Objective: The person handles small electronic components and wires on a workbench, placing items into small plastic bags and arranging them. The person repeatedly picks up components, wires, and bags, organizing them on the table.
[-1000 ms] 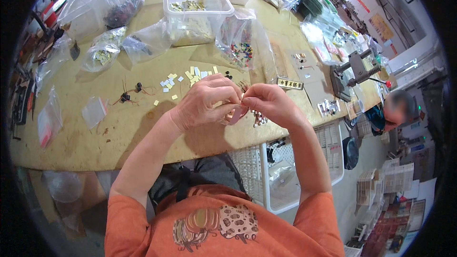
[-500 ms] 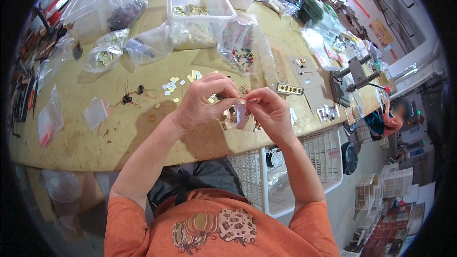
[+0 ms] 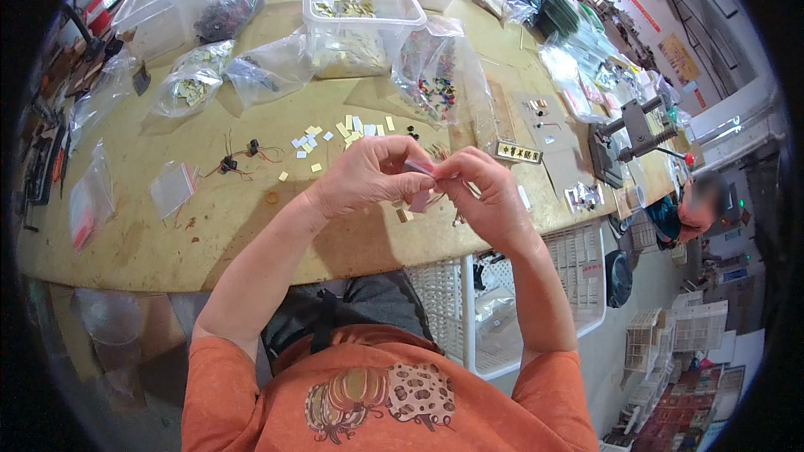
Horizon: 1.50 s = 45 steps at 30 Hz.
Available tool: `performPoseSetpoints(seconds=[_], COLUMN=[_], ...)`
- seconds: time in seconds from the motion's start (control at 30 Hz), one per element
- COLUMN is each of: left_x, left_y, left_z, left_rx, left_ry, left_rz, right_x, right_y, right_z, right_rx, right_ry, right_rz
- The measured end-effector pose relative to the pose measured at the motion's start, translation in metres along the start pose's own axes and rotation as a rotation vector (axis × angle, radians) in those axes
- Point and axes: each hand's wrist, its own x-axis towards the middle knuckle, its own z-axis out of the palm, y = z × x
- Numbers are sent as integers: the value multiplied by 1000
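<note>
My left hand [image 3: 368, 176] and my right hand [image 3: 488, 201] meet above the table, fingertips pinched together. Between them is a small clear zip bag [image 3: 420, 199] with a red strip along its top edge; its lower part hangs below the fingers. Whether anything is inside cannot be made out. Just beyond the left hand lie loose pale yellow and white small pads [image 3: 356, 127]. Copper-coloured wires and small parts lie behind and under the hands, partly hidden. Further left are small black components with thin reddish wires [image 3: 228, 165].
An open plastic bin [image 3: 410, 18] of yellow pieces stands at the back, beside a bag of coloured parts [image 3: 437, 92]. A hand press [image 3: 620, 142] stands at the right. Empty zip bags [image 3: 173, 190] lie left. A white basket [image 3: 456, 301] is below the table edge; a person [image 3: 695, 216] sits beyond.
The fingers have shifted along the zip bag's top, and its red-striped edge now shows more between them. The view has moved slightly.
</note>
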Motion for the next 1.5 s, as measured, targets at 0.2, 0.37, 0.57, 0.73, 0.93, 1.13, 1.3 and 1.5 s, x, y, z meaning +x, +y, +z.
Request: performPoseSetpoints(seconds=[0.2,0.37,0.57,0.73,0.93,1.13,1.3,1.5], left_x=[3,1,1,0,-1,-2,-1,2], left_y=[0,0,2,-4,8,7,4,-2], left_z=[0,1,5,8,3,-2,-5,-2], left_rx=[106,86,98,192,582,468,475,549], left_ry=[181,194,199,259,240,214,196,236], left_rz=[98,97,48,114,228,154,47,129], right_x=[1,3,1,3,1,-4,-8,-13], right_y=[4,10,11,2,7,16,28,18], right_z=[10,12,17,34,21,8,11,11], right_rx=[452,592,510,112,234,548,630,452], right_ry=[201,178,214,288,237,186,194,202], right_rz=[221,239,209,72,193,311,311,323])
